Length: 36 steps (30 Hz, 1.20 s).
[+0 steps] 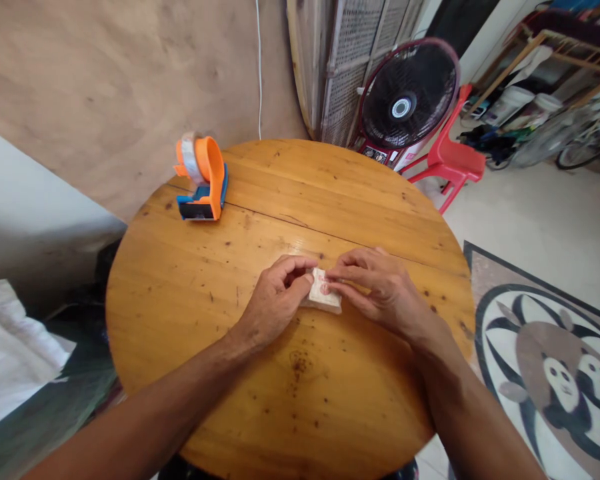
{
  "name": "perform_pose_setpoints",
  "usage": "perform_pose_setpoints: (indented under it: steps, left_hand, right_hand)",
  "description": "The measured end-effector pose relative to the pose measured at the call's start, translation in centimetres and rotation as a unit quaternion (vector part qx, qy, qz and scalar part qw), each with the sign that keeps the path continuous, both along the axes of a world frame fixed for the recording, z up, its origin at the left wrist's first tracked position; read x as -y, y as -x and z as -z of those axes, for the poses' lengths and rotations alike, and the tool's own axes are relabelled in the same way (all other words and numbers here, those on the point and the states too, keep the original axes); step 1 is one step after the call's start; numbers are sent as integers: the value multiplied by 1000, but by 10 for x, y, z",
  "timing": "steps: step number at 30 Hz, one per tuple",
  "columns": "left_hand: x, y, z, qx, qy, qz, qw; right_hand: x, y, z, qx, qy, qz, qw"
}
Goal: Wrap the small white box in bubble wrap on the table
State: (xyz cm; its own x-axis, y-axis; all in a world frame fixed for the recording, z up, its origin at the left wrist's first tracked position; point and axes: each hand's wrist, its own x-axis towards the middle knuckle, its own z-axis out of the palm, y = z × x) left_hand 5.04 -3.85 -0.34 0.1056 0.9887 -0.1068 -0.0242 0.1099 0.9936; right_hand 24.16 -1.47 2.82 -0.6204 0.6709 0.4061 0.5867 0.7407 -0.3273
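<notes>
Head view: your left hand (276, 291) gripping a red-printed white packet (321, 294) on the round wooden table (260, 407), your right hand (384, 285) alongside, grasp indeterminable; light, steady bracing advised.

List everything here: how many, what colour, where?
Round wooden table: one, orange-brown, centre
Small rectangular packet: one, whitish and red, mid-table
Plastic tape dispenser: one, orange and blue, table's far left
Round caged fan: one, dark red and black, beyond table
Plastic chair: one, red, beside fan
Panda floor design: one, grey, black, white, lower right
Crumpled sheet: one, white, left edge
Round buckets: two, whitish, upper right
Left hand: one, bare, packet's left side
Right hand: one, bare, packet's right side
</notes>
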Motion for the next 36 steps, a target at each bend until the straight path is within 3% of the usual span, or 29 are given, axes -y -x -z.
perform_pose_setpoints:
  steps: [11,23,29,36]
  left_hand:
    - [0,0,4,-25,-41,9,999]
    - [1,0,4,-31,-29,9,999]
    - [1,1,3,-28,-25,11,999]
    - [1,1,2,-38,-31,11,999]
  right_hand:
    - [1,4,2,50,-54,16,997]
    - [-3,4,12,-16,-34,27,999]
    - [2,0,-1,-23,14,6,1000]
    - [10,7,-13,93,-66,22,993]
